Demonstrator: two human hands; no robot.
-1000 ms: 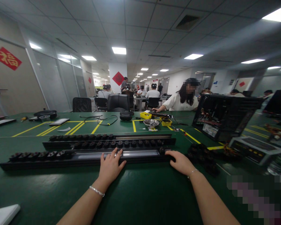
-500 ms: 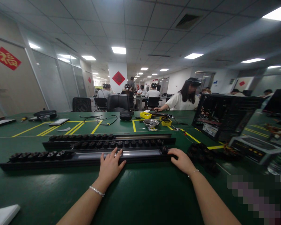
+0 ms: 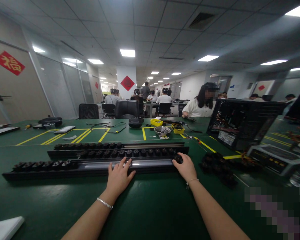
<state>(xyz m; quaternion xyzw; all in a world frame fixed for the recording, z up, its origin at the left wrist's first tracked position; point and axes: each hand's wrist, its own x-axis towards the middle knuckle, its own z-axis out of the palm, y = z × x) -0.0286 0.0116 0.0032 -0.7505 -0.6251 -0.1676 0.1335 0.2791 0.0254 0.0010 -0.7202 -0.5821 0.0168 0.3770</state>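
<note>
The left hand (image 3: 118,176) lies flat, fingers spread, its grip wide on the glossy metal channel of the nearest long black rail (image 3: 90,165). The right hand (image 3: 186,167) curls its grip onto a round black knob (image 3: 178,158) at the rail's right end. More knobs (image 3: 41,164) line the rail on the green felt-like desk (image 3: 150,206).

Your arms are bare, no sleeves; your left wrist wears a beaded bracelet (image 3: 104,203), your right a thin one (image 3: 191,181).
</note>
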